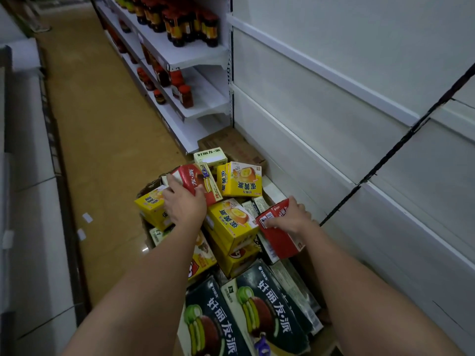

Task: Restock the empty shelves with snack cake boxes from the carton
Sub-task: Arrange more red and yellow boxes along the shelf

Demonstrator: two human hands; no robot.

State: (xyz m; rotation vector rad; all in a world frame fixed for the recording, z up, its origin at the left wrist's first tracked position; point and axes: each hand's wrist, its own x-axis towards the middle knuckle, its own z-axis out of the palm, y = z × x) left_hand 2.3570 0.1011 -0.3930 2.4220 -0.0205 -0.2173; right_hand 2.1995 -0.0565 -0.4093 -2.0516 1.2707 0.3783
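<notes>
While both hands grip red boxes – L hand (183, 205), R hand (291, 217).

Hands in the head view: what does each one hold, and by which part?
Left hand grips a red box at its near end; right hand grips another red box by its top end.

Glossy printed cardboard snack cake boxes (232, 222), matt white metal shelves (321, 104), shiny tan floor (97, 129)

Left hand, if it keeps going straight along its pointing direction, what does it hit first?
The left hand already grips the red box. Past it, probably the pale green-topped box at the pile's far end, though depth is unclear.
</notes>
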